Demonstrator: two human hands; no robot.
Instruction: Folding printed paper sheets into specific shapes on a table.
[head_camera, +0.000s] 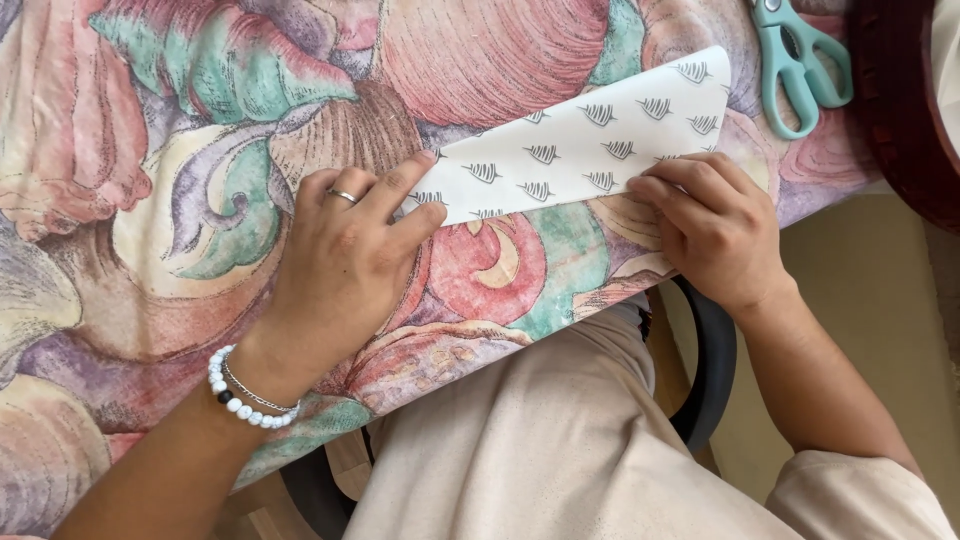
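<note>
Fingers of both hands (345, 235) (710, 225) press flat, ungripping, hiding patterned paper's (590, 140) near edge.

The left hand (345, 255) covers the nine o'clock end of the patterned paper (585, 140), and the fingers of the right hand (710, 225) hide part of its lower edge at about four o'clock, so the grip of either on the sheet cannot be made out. The teal scissors (800, 65) at one o'clock lose their blades beyond the top edge. The dark rounded thing (905, 100) at two o'clock is cut off by the right edge, its kind unclear.
</note>
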